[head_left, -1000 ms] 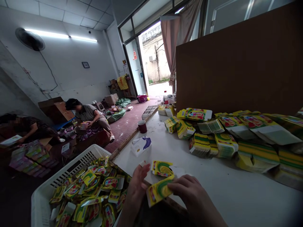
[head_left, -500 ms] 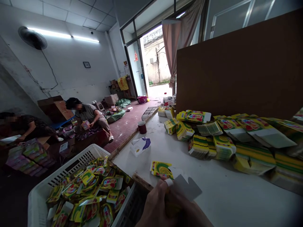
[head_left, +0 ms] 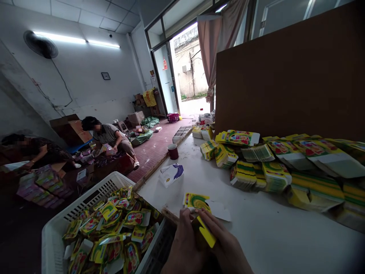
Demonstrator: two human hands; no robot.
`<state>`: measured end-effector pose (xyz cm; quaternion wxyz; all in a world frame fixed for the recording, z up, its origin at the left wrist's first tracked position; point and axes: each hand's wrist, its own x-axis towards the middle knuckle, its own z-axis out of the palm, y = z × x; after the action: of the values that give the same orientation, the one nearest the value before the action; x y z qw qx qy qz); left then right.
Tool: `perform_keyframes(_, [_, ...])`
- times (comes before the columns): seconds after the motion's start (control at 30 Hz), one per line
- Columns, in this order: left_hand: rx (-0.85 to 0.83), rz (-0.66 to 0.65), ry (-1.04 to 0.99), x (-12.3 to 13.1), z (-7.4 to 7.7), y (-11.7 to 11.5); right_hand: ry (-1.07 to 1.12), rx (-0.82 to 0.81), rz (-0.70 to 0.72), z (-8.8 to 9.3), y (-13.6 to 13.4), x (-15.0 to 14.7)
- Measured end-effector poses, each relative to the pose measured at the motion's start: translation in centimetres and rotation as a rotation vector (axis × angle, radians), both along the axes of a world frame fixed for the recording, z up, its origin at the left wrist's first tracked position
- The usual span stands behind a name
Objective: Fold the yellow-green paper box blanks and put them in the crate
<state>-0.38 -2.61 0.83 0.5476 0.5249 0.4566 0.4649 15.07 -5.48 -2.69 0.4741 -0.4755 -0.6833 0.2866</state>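
Both hands are close together at the near edge of the white table [head_left: 256, 228]. My left hand [head_left: 185, 243] is closed on one side of a small yellow carton [head_left: 207, 232], with something white at its fingertips. My right hand [head_left: 225, 239] presses on the carton's other side, fingers together. Just beyond them a flat yellow and green carton [head_left: 196, 200] with a white flap lies on the table. To the left stands a white plastic basket [head_left: 54, 228] holding many yellow cartons [head_left: 110, 211].
Stacks of flat yellow cartons [head_left: 245, 173] line the table's right side before a brown board [head_left: 285, 80]. A dark mug [head_left: 172, 152] and a white and purple box [head_left: 171, 174] stand near the left edge. Two people sit working at the far left.
My hands have closed together around the carton, whose yellow side now shows between them. The pale flap that stuck out past my fingers is no longer raised there. The view has shifted slightly.
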Motion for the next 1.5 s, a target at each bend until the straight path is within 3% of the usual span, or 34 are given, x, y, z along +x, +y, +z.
perform_keyframes(0.13, [0.211, -0.115, 0.334, -0.9, 1.0, 0.3, -0.097, -0.025, 0.064, 0.6, 0.1, 0.8])
perform_keyframes(0.27, [0.25, -0.2, 0.387, -1.5, 1.7, 0.3, -0.176, -0.062, 0.128, 1.7, -0.1, 1.9])
perform_keyframes(0.47, [0.252, -0.301, 0.542, -1.5, 1.5, -0.3, -0.202, -0.174, 0.189, 3.9, -0.2, 3.3])
perform_keyframes(0.63, [0.276, -0.282, 0.624, -1.6, 1.3, -0.2, -0.203, -0.203, 0.119, 4.0, 0.2, 2.1])
perform_keyframes(0.87, [0.186, -0.345, 0.58, -2.2, 2.0, 0.2, -0.186, -0.274, 0.285, 4.2, 0.8, 2.6])
perform_keyframes(1.0, [0.197, -0.242, 0.529, -2.0, 2.1, 0.5, -0.02, -0.164, 0.094, 2.4, 1.4, 1.1])
perform_keyframes(1.07, [0.127, -0.131, 0.325, -2.7, 2.0, 1.3, 0.066, -0.123, -0.011, 1.5, 1.8, 0.6])
perform_keyframes(1.13, [0.04, 0.16, -0.001, -4.2, 2.0, 2.8, 0.073, -0.121, -0.058, 1.0, 2.2, 0.8])
perform_keyframes(1.17, [0.01, 0.426, -0.202, -5.2, 2.0, 3.7, 0.048, -0.125, -0.064, 0.9, 2.4, 1.2])
perform_keyframes(1.2, [0.024, 0.588, -0.272, -6.3, 2.0, 4.5, 0.016, -0.136, -0.069, 0.8, 2.6, 1.6])
perform_keyframes(1.27, [0.003, 0.725, -0.34, -8.0, 1.7, 5.7, -0.06, -0.165, -0.101, 0.4, 3.1, 2.6])
perform_keyframes(1.37, [-0.053, 0.725, -0.392, -8.3, 0.9, 6.0, -0.203, -0.189, -0.189, -0.2, 3.9, 3.6])
perform_keyframes(1.5, [-0.117, 0.455, -0.405, -5.0, -0.1, 4.6, -0.359, -0.213, -0.304, -0.5, 5.0, 4.4])
